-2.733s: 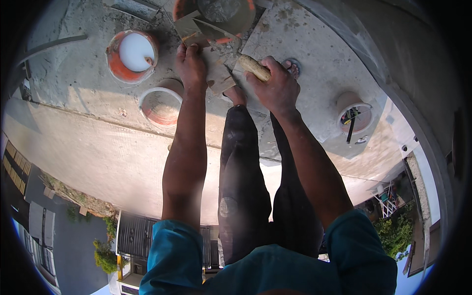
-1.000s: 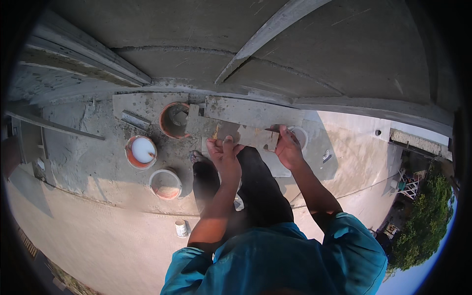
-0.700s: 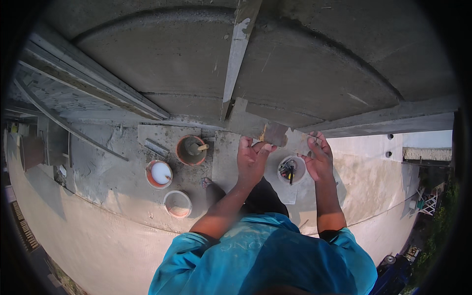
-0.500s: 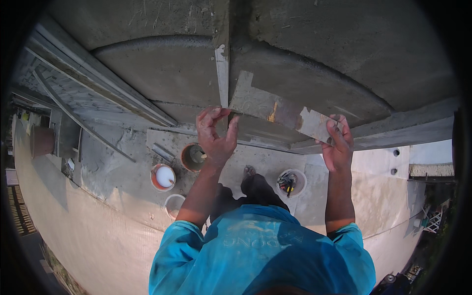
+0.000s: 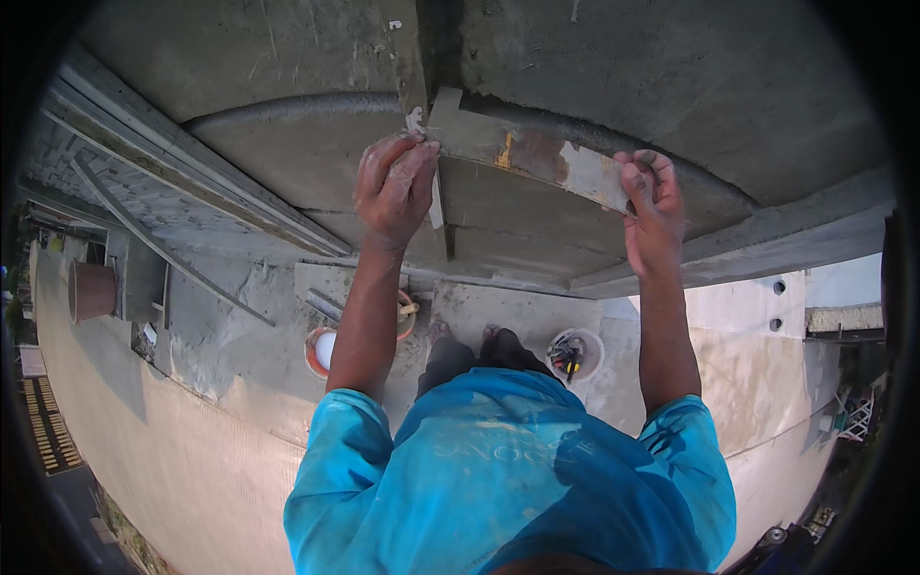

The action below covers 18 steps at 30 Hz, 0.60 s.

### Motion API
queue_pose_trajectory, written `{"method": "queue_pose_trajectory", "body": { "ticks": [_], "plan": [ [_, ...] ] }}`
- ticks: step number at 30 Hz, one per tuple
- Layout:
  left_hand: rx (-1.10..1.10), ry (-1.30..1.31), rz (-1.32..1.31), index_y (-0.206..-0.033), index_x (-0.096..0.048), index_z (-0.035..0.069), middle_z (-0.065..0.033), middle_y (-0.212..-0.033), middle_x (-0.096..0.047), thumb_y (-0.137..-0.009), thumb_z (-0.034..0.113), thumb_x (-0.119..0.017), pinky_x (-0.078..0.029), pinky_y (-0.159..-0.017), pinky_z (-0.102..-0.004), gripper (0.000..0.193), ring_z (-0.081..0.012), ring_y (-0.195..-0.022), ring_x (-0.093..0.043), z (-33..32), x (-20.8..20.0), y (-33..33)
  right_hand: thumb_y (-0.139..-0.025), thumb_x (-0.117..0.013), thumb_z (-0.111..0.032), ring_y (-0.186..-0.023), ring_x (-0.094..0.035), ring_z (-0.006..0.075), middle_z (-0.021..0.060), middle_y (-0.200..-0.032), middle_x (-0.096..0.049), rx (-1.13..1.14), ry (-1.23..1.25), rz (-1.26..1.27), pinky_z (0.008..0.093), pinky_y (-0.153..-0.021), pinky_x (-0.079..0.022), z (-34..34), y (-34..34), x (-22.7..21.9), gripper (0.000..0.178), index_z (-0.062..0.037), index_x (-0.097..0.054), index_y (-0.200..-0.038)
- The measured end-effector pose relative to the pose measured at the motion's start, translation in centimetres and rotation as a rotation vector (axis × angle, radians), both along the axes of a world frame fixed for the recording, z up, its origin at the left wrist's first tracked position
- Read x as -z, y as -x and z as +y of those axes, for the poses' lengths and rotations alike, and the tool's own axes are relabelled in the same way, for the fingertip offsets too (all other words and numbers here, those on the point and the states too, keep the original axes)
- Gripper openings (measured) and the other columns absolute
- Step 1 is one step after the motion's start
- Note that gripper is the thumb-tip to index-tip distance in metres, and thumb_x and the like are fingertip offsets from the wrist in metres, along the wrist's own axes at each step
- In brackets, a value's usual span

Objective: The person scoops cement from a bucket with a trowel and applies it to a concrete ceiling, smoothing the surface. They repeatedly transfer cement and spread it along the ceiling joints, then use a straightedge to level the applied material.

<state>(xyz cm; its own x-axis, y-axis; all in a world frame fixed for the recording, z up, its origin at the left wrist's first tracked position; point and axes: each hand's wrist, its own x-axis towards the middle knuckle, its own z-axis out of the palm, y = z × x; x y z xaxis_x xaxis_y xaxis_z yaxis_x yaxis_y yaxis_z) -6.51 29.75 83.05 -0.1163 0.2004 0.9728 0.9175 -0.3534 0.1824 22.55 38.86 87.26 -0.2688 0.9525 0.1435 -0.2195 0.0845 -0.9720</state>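
Observation:
A flat notched board [image 5: 539, 153], smeared grey with orange, brown and white patches, is held up against the grey plastered wall [image 5: 671, 77]. My right hand [image 5: 655, 216] pinches its right end between thumb and fingers. At its left end, my left hand [image 5: 395, 192] is closed, with bunched fingertips at the board's lower corner. The board's upright tab touches or lies very near a vertical ridge [image 5: 410, 67] on the wall. Below the left fingers a narrow pale strip [image 5: 437, 206] shows in part. A curved rough band [image 5: 297, 107] runs across the wall behind the board.
By my feet stand an orange bucket of white liquid [image 5: 319, 351], another bucket [image 5: 406, 314] partly behind my left forearm, and a pale bucket of tools [image 5: 575, 355]. A long thin bar [image 5: 163, 244] leans at left, near a brown pot [image 5: 92, 290]. A ledge [image 5: 747, 235] juts out at right.
Both hands have raised the board higher up the wall, its left end now at the vertical ridge. The left hand has turned, its fingers closing nearer together. My left forearm now covers part of the buckets.

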Motion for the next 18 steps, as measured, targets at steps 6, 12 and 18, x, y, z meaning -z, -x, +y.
{"method": "queue_pose_trajectory", "body": {
  "ticks": [6,12,18],
  "plan": [
    [0.007,-0.030,-0.002,-0.096,-0.071,0.007,-0.0107,-0.096,-0.067,-0.075,-0.009,-0.078,-0.057,-0.076,-0.0352,0.028,-0.0265,-0.090,-0.070,0.8,-0.4,0.7,-0.083,-0.079,-0.008,-0.122,-0.053,0.0267,0.0126,-0.125,-0.054,0.261,-1.013,-0.400,0.0405,-0.094,-0.052,-1.0,1.7,-0.4,0.041,-0.0069,-0.058,-0.118],
    [0.042,-0.060,0.041,-0.095,-0.070,0.008,-0.0090,-0.093,-0.067,-0.072,-0.004,-0.080,-0.058,-0.079,-0.0388,0.027,-0.0283,-0.088,-0.069,1.7,-0.5,1.2,-0.068,-0.062,0.015,-0.111,-0.062,0.0314,0.0161,-0.118,-0.059,0.408,-1.313,-0.614,0.0403,-0.093,-0.054,2.4,0.1,0.8,0.050,-0.0073,-0.069,-0.112],
    [0.026,-0.043,0.059,-0.095,-0.070,0.009,-0.0076,-0.094,-0.066,-0.074,-0.003,-0.079,-0.056,-0.092,-0.0460,0.026,-0.0270,-0.091,-0.068,2.0,-0.3,1.6,-0.061,-0.057,0.013,-0.103,-0.065,0.0308,0.0149,-0.114,-0.064,0.440,-1.305,-0.632,0.0395,-0.084,-0.056,2.5,0.2,0.5,0.058,-0.0100,-0.074,-0.111]
  ]
}}
